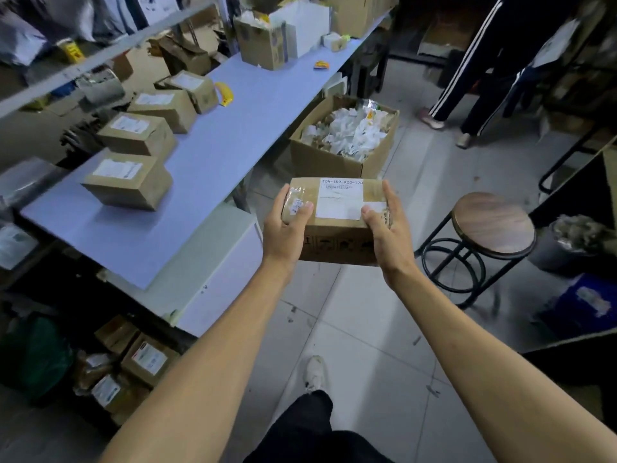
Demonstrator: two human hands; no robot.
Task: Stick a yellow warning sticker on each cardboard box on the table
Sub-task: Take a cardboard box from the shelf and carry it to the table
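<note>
**Box held in both hands beside the table**

A cardboard box [337,218] is gripped from both sides, clear of the table and above the floor: the left hand [287,225] is curled round its left end with the thumb laid on the top, and the right hand [387,225] is pressed against its right end, thumb on the white label. The box is carried level, label upward.

To the left, a row of four cardboard boxes [128,180] is set along the blue table [213,152], each with a white label on top. A strip of yellow stickers [224,92] lies just beside the far box of the row. At the far end an opened carton [262,41] stands. Right of the table, on the floor, a large carton of crumpled paper [344,138] is placed. At the right, a round stool [492,225] stands near the held box.
</note>
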